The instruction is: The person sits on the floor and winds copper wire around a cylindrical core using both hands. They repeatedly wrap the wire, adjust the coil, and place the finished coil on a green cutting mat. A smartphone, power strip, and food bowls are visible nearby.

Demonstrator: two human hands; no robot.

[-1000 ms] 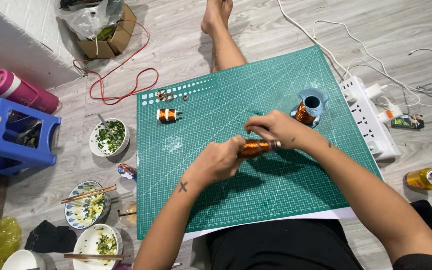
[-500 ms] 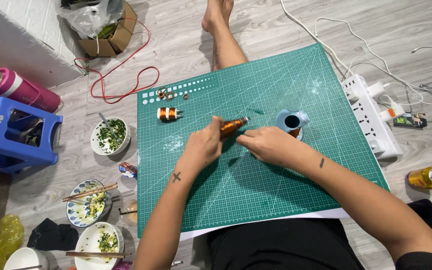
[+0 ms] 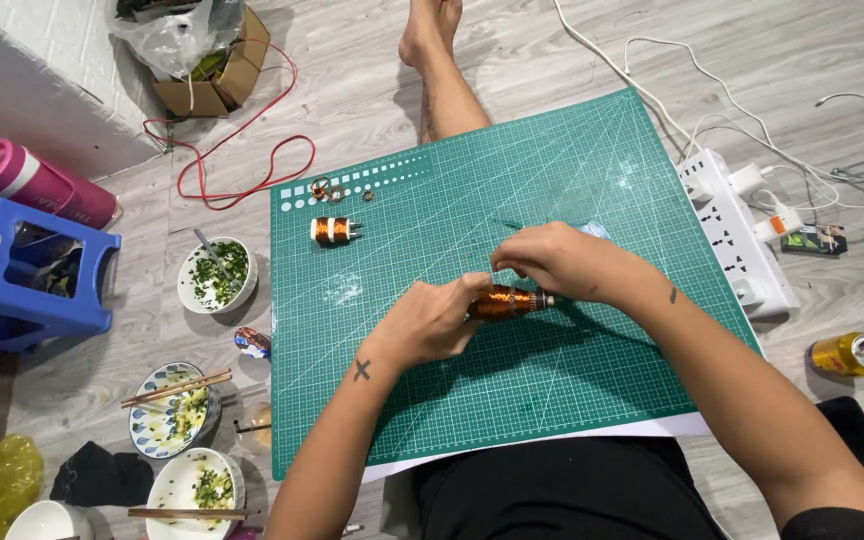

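Both hands (left [image 3: 432, 322], right [image 3: 552, 262]) grip the copper coil [image 3: 504, 302] ends.

A grey wooden floor [image 3: 512, 60] carries a green cutting mat [image 3: 572, 180] at centre, bowls [image 3: 217, 275] at nine o'clock and a power strip [image 3: 737, 235] at three.

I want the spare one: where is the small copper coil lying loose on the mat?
In the head view, the small copper coil lies on the green mat's far-left part, beyond the left hand.
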